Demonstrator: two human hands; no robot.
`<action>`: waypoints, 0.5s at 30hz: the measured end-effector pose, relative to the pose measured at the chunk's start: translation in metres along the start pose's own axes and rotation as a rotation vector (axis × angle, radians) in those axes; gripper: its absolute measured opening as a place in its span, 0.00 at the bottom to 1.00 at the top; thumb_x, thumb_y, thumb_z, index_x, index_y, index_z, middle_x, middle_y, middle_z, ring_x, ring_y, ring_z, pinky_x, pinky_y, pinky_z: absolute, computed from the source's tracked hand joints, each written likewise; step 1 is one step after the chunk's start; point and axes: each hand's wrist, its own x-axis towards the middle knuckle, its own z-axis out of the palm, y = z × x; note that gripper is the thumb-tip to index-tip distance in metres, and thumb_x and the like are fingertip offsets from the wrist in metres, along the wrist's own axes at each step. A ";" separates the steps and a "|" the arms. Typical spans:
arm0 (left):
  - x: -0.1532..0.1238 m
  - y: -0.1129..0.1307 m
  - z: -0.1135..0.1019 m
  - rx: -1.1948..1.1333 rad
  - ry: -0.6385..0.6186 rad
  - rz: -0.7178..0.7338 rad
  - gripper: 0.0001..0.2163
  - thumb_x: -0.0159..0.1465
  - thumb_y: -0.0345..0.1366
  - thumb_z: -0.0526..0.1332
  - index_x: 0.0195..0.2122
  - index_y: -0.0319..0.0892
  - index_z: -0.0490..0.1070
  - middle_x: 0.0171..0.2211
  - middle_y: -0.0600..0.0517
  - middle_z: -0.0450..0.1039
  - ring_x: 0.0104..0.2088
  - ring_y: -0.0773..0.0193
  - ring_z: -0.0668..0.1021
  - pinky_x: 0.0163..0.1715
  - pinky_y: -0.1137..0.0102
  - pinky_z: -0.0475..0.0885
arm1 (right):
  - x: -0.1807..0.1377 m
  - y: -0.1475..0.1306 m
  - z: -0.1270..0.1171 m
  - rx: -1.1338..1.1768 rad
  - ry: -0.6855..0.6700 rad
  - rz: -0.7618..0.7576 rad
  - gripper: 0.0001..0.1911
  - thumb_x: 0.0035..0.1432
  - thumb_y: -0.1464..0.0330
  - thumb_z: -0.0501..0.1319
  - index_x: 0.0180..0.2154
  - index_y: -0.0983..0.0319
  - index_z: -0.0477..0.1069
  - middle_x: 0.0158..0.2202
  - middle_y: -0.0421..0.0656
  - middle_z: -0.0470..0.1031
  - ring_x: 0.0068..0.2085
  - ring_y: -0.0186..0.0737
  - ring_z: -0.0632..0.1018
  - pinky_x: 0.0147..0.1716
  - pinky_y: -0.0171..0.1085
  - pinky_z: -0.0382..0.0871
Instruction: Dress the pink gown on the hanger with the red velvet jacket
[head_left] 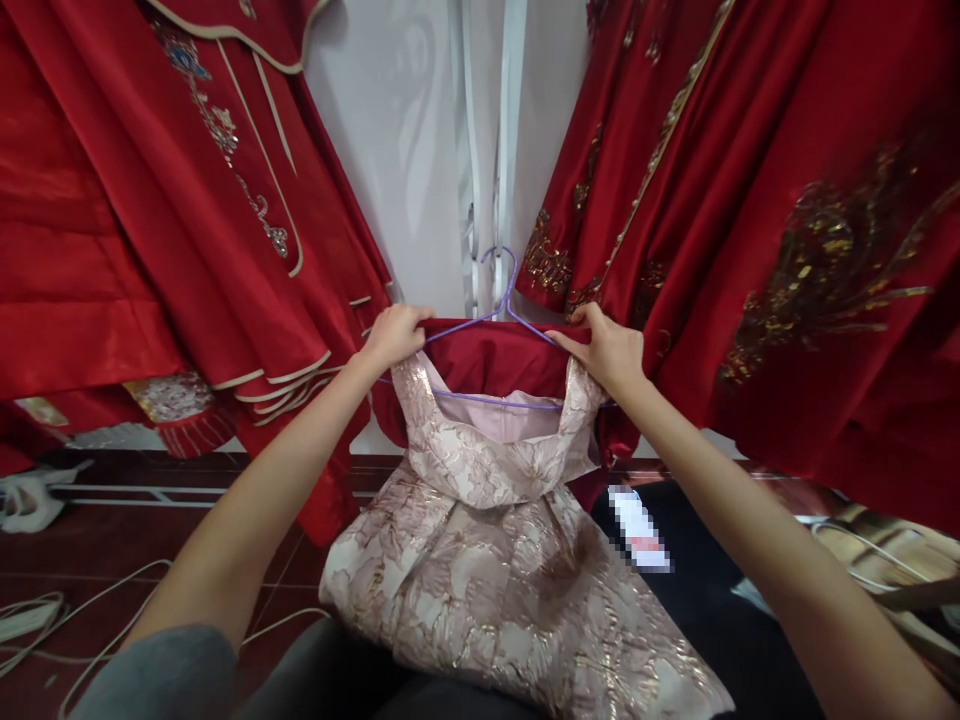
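Note:
A pale pink dress [491,560] with a gold floral pattern hangs in front of me, its skirt spreading down over my lap. Its straps sit over a thin purple wire hanger [512,285], whose hook points up. My left hand [396,335] is closed around the left strap and that end of the hanger. On the other side, my right hand [613,352] grips the right strap at the hanger's shoulder, thumb and forefinger showing along the top. Dark red cloth [491,355] shows behind the hanger, and pink lining is visible inside the neckline.
Red embroidered garments [112,200] hang at the left, and more with gold sequins [817,260] hang at the right. White metal uprights [506,120] stand between them. White cables [112,610] trail over the dark red floor. A pixelated white label or screen [639,530] lies on dark material.

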 end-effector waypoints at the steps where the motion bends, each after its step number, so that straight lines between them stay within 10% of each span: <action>1: -0.003 0.000 -0.005 0.110 0.017 0.010 0.13 0.50 0.24 0.54 0.30 0.43 0.75 0.29 0.48 0.75 0.36 0.54 0.76 0.37 0.66 0.64 | 0.002 -0.001 -0.005 -0.022 -0.011 0.001 0.25 0.56 0.44 0.54 0.38 0.59 0.69 0.35 0.46 0.78 0.34 0.45 0.76 0.26 0.35 0.54; 5: -0.013 0.009 -0.011 0.389 0.059 0.015 0.15 0.55 0.24 0.51 0.38 0.44 0.73 0.37 0.47 0.75 0.37 0.54 0.76 0.30 0.67 0.60 | 0.010 0.002 -0.021 -0.136 -0.138 0.017 0.25 0.54 0.44 0.57 0.29 0.60 0.69 0.29 0.44 0.76 0.31 0.43 0.75 0.26 0.35 0.53; 10: -0.018 0.012 -0.003 0.519 0.130 -0.017 0.14 0.59 0.26 0.50 0.40 0.44 0.72 0.37 0.46 0.73 0.36 0.56 0.75 0.25 0.67 0.55 | 0.009 0.015 -0.030 -0.233 -0.306 -0.023 0.06 0.55 0.68 0.61 0.37 0.60 0.71 0.37 0.46 0.75 0.32 0.42 0.75 0.25 0.35 0.54; 15: -0.019 0.004 -0.004 0.558 0.205 -0.026 0.13 0.58 0.27 0.51 0.39 0.44 0.71 0.35 0.46 0.73 0.35 0.57 0.75 0.25 0.67 0.53 | 0.001 0.038 -0.040 -0.260 -0.320 0.058 0.16 0.46 0.80 0.57 0.38 0.62 0.73 0.38 0.48 0.72 0.31 0.41 0.74 0.26 0.35 0.59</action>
